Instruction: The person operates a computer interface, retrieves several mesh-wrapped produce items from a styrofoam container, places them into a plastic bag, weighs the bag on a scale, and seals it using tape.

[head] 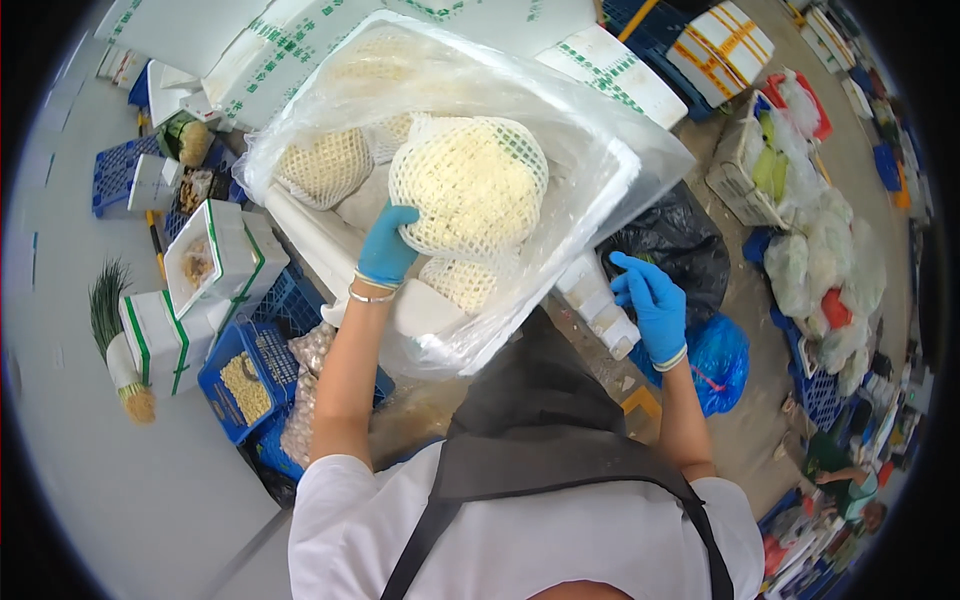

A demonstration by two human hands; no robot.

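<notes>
My left hand (388, 244), in a blue glove, grips the lower left side of a cauliflower head (472, 187) wrapped in white foam netting. The cauliflower is over an open white foam box (615, 161) lined with clear plastic film. More netted cauliflower heads (326, 169) lie in the box, to the left and below the held one. My right hand (651, 304), gloved in blue too, is raised to the right of the box with its fingers partly bent and apart, holding nothing.
Black (675, 244) and blue (720, 360) plastic bags lie on the floor at right. A blue basket of pale peeled pieces (244, 386), a mesh sack of garlic (300, 405) and foam boxes (154, 341) stand at left. Stacked foam boxes (262, 67) stand ahead; a person (847, 480) is far right.
</notes>
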